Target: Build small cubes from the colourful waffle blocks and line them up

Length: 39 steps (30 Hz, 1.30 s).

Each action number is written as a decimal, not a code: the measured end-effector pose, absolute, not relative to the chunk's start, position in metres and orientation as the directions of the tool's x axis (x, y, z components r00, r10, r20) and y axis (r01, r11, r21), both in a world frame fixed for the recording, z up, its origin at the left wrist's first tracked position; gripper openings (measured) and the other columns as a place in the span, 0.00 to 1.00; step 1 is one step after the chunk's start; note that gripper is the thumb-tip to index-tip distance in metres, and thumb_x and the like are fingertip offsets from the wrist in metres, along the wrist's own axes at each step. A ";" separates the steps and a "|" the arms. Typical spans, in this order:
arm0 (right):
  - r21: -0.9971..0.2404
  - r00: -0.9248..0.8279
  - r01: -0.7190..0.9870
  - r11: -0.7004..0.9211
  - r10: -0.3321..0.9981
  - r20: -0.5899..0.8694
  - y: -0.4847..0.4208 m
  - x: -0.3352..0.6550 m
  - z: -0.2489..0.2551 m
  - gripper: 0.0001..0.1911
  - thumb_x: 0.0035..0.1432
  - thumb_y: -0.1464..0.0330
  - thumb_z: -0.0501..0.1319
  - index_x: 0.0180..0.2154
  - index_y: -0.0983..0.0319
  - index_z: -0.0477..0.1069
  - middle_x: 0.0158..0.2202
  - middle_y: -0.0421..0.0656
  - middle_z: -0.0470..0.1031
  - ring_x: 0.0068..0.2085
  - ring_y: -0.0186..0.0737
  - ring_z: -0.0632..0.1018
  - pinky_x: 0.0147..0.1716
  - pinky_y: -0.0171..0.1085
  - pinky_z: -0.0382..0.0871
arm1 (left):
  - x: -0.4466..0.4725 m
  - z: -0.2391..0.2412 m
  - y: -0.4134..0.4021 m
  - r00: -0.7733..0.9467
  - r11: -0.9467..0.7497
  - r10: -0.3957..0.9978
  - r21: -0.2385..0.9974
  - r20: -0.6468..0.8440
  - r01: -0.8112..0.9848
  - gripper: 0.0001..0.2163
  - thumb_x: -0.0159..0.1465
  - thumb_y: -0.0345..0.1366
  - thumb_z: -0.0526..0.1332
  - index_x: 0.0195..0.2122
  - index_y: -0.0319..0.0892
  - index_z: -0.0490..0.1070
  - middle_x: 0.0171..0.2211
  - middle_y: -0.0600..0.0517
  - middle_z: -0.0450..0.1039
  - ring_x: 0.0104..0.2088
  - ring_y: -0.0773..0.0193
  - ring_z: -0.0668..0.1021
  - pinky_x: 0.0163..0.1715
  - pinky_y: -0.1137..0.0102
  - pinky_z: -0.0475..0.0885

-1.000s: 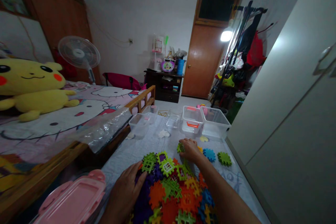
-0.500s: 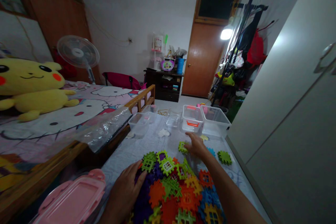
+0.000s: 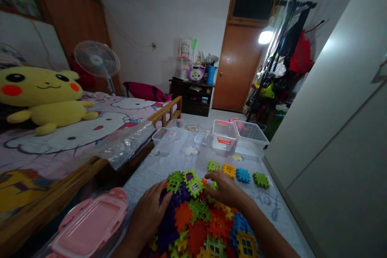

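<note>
1. Pile of interlocking tiles (image 3: 199, 217) lies heaped on the pale sheet (image 3: 157, 169) just before us, at 6 o'clock in the view
2. Our right hand (image 3: 225, 190) rests on its far edge, fingers bent down; we cannot tell whether they pinch a tile
3. Our left hand (image 3: 150, 209) lies spread flat on the pile's 9 o'clock flank, holding nothing
4. From the right hand, the nearer one, the row of four tiles (image 3: 236, 172) lies at 12 to 1 o'clock; its long axis runs 9 to 3 o'clock, right end slightly nearer us, each tile lying flat
</note>
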State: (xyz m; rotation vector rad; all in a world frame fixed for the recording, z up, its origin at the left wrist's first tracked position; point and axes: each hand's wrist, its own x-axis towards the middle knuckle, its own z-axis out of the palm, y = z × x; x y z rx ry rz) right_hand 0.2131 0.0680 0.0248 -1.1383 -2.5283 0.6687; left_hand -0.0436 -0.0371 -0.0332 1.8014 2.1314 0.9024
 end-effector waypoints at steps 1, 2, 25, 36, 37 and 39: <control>-0.520 -0.679 0.607 0.601 0.732 0.054 0.064 0.207 0.025 0.22 0.53 0.65 0.62 0.50 0.62 0.71 0.52 0.49 0.73 0.52 0.47 0.73 0.53 0.41 0.65 | -0.043 -0.032 -0.038 -0.230 0.069 0.949 0.569 0.217 0.819 0.23 0.65 0.49 0.50 0.54 0.41 0.69 0.54 0.45 0.74 0.55 0.54 0.74 0.58 0.56 0.66; -0.516 -0.707 0.588 0.623 0.706 0.047 0.061 0.201 0.025 0.24 0.52 0.66 0.62 0.52 0.63 0.70 0.55 0.50 0.71 0.54 0.48 0.71 0.55 0.42 0.63 | -0.043 -0.031 -0.038 -0.228 0.070 0.951 0.570 0.211 0.819 0.23 0.65 0.49 0.49 0.54 0.40 0.69 0.54 0.45 0.73 0.56 0.54 0.73 0.59 0.56 0.66; -0.652 -0.594 0.618 0.438 0.804 -0.023 0.076 0.248 0.018 0.31 0.48 0.71 0.64 0.55 0.61 0.63 0.55 0.48 0.67 0.54 0.46 0.70 0.54 0.44 0.64 | -0.044 -0.028 -0.040 -0.227 0.070 0.955 0.600 0.191 0.797 0.23 0.66 0.48 0.49 0.56 0.40 0.67 0.55 0.45 0.72 0.56 0.56 0.72 0.59 0.58 0.66; -0.454 -0.658 0.702 0.548 0.743 -0.122 0.064 0.225 0.018 0.34 0.43 0.65 0.69 0.54 0.63 0.68 0.52 0.50 0.69 0.53 0.51 0.69 0.54 0.45 0.61 | -0.043 -0.026 -0.039 -0.223 0.056 0.949 0.574 0.225 0.817 0.22 0.66 0.48 0.49 0.54 0.41 0.68 0.52 0.46 0.74 0.54 0.56 0.75 0.57 0.59 0.68; -0.443 -0.666 0.697 0.563 0.738 -0.111 0.065 0.223 0.016 0.33 0.43 0.66 0.69 0.53 0.63 0.69 0.51 0.50 0.69 0.52 0.51 0.69 0.53 0.45 0.62 | -0.043 -0.026 -0.039 -0.222 0.053 0.948 0.573 0.229 0.818 0.22 0.66 0.48 0.49 0.54 0.41 0.69 0.52 0.46 0.74 0.54 0.56 0.75 0.57 0.59 0.68; -0.441 -0.683 0.678 0.588 0.725 -0.082 0.066 0.219 0.014 0.29 0.42 0.67 0.68 0.49 0.63 0.71 0.49 0.49 0.70 0.50 0.50 0.69 0.51 0.44 0.63 | -0.044 -0.026 -0.039 -0.220 0.048 0.947 0.574 0.234 0.817 0.22 0.66 0.48 0.50 0.54 0.41 0.69 0.52 0.46 0.74 0.54 0.56 0.75 0.57 0.59 0.68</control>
